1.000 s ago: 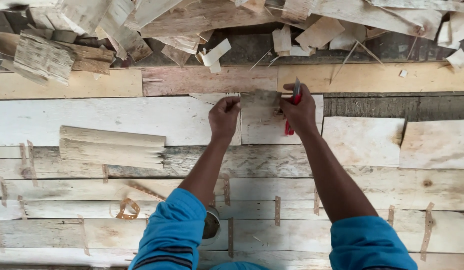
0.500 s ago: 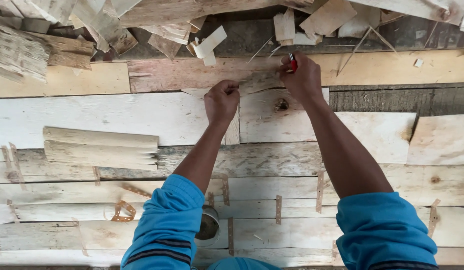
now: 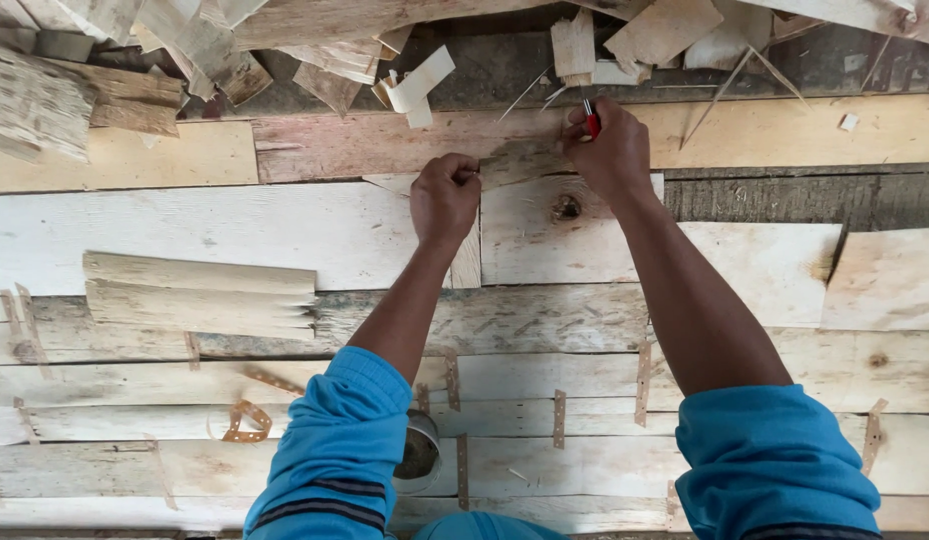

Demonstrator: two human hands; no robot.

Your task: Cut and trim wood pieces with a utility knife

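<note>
Pale, rough wood covers the whole view: a floor of boards (image 3: 235, 225) laid side by side, joined here and there by short perforated metal strips (image 3: 559, 417). A thin grey veneer strip (image 3: 520, 160) lies across the pinkish board (image 3: 355, 145) near the far edge of the floor, and it is pinched at its near end by the closed left hand (image 3: 445, 195), apparently so that it is kept flat and steady. At the strip's other end the right hand (image 3: 613, 150) is clenched around a red-handled tool (image 3: 591, 118), whose working tip is hidden by the fingers. Loose offcuts (image 3: 415, 85) are heaped along the far edge, a short stack of planks (image 3: 200, 295) rests toward the left edge, and a round tin (image 3: 420, 452) sits between the blue sleeves.
</note>
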